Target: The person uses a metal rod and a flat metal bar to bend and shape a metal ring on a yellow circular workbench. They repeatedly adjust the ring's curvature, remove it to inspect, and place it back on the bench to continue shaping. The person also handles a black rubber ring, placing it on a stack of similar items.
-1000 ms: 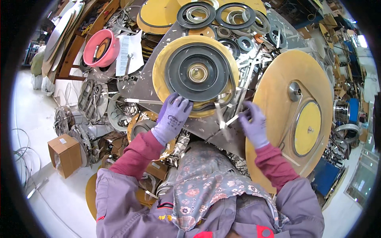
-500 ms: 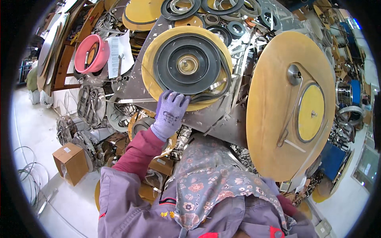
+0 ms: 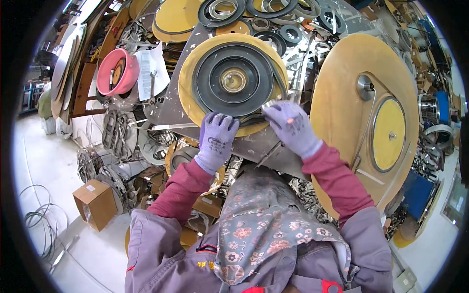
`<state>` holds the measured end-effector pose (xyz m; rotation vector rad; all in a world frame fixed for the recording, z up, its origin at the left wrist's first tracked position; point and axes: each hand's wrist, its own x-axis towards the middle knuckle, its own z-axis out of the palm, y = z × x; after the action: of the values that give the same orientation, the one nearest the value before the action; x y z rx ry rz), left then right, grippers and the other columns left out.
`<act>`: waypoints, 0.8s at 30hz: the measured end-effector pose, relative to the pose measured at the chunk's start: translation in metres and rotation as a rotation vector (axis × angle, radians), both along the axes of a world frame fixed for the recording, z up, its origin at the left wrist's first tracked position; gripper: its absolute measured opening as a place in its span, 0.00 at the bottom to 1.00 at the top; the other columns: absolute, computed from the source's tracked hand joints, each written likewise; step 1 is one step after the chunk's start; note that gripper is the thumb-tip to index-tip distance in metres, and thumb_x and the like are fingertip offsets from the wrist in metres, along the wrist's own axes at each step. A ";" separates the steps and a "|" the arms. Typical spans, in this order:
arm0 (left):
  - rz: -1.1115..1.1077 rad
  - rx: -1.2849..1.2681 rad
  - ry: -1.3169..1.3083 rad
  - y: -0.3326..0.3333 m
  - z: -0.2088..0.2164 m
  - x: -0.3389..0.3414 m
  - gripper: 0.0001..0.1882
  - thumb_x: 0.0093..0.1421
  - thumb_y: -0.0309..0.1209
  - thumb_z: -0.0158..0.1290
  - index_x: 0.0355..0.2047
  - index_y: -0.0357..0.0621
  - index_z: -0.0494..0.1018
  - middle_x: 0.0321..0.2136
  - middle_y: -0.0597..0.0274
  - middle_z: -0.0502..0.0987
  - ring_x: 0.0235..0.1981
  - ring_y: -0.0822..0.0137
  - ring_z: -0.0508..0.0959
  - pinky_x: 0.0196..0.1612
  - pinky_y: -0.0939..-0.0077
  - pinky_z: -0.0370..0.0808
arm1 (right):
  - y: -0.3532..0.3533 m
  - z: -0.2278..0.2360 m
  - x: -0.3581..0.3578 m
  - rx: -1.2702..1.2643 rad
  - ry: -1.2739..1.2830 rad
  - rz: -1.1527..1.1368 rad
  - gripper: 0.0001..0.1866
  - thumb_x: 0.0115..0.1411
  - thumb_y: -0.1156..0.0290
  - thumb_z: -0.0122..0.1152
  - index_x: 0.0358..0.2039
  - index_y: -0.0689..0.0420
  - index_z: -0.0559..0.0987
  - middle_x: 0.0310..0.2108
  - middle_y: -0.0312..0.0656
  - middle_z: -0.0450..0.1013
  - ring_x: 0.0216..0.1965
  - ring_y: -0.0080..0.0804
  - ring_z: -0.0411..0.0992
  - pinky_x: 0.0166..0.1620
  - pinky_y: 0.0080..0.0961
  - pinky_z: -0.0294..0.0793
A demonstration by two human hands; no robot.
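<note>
A black coil of band (image 3: 205, 97) lies wound on a round yellow disc (image 3: 189, 51), with a light ring (image 3: 233, 80) and spindle at its centre. My left hand (image 3: 217, 136), in a lilac glove, has its fingers curled over the coil's near edge. My right hand (image 3: 289, 124), gloved alike, closes at the coil's right near side, where loose turns of band and a short shiny strip (image 3: 269, 103) show. Its fingertips hide what exactly they pinch. A thin dark strip (image 3: 269, 155) lies on the grey tabletop (image 3: 293, 158) below that hand.
To the right stands a large tan disc (image 3: 337, 97) bearing a metal guide rod and a smaller yellow disc. A pink basin (image 3: 133, 73), paper and wrench (image 3: 153, 83) are at left. Rings and coils (image 3: 222, 12) crowd the far side. A cardboard box (image 3: 95, 202) sits on the floor.
My right hand has come up from low at the right to the coil's right near side. My left hand stays at the coil's near edge.
</note>
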<state>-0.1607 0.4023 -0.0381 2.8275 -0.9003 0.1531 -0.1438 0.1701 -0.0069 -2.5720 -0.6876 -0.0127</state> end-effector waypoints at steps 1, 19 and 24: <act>0.012 0.002 0.001 0.002 -0.003 -0.002 0.16 0.49 0.30 0.51 0.40 0.49 0.75 0.36 0.64 0.74 0.43 0.61 0.72 0.53 0.57 0.66 | 0.006 0.009 -0.013 0.094 0.085 -0.033 0.16 0.49 0.76 0.62 0.41 0.55 0.77 0.36 0.45 0.74 0.41 0.43 0.73 0.46 0.34 0.72; 0.014 -0.035 0.002 0.007 -0.007 -0.005 0.16 0.48 0.29 0.52 0.40 0.49 0.76 0.35 0.64 0.73 0.43 0.60 0.72 0.53 0.57 0.65 | -0.071 0.061 -0.173 0.228 0.522 -0.224 0.09 0.50 0.76 0.64 0.33 0.57 0.78 0.32 0.46 0.74 0.36 0.44 0.74 0.39 0.34 0.75; 0.037 -0.043 0.065 0.003 0.001 -0.005 0.17 0.49 0.31 0.55 0.42 0.48 0.75 0.38 0.61 0.73 0.43 0.58 0.72 0.54 0.55 0.65 | -0.210 0.076 -0.384 -0.557 1.078 -0.482 0.12 0.54 0.70 0.61 0.39 0.58 0.77 0.34 0.48 0.75 0.35 0.45 0.75 0.39 0.35 0.74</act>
<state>-0.1655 0.4056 -0.0375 2.7937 -0.8211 0.0842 -0.5274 -0.0398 0.0687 -2.6043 0.3878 1.4400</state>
